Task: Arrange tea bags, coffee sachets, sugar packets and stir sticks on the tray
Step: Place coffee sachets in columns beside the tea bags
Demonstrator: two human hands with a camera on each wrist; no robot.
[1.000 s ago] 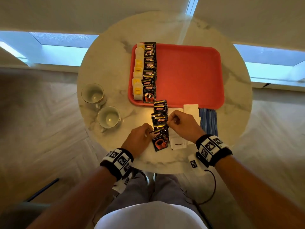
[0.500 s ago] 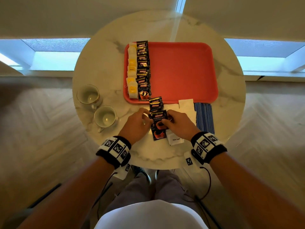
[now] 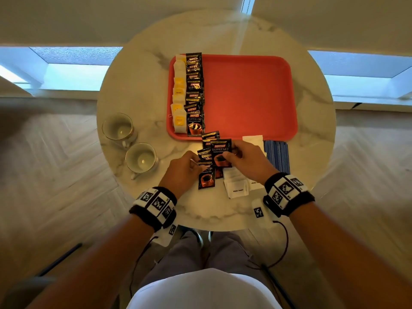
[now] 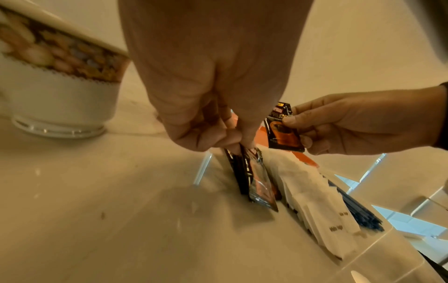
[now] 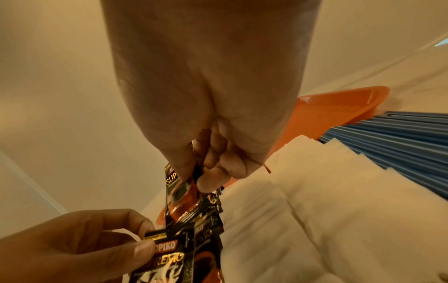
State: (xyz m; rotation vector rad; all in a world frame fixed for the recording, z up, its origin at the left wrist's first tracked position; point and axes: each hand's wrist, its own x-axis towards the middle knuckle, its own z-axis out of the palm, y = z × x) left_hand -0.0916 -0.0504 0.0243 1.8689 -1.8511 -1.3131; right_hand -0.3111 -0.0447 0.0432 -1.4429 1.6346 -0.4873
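Status: tea bags (image 3: pixel 179 97) and one column of coffee sachets (image 3: pixel 195 94) lie on the tray (image 3: pixel 249 97). Remaining: loose sachets (image 3: pixel 206 172), sugar packets (image 3: pixel 237 186) (marked "White sugar") and stir sticks (image 3: pixel 276 155), all on the table. The right hand (image 3: pixel 249 160) pinches one lifted sachet (image 3: pixel 220 152), labelled "KOPIKO SUPREMO". The left hand (image 3: pixel 184 168) pinches another at the pile.

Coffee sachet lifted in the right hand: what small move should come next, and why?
Probably carry the coffee sachet in the right hand forward and lay it on the red tray beside the sachet column; that column already spans the tray's length, and the space beside it is bare.
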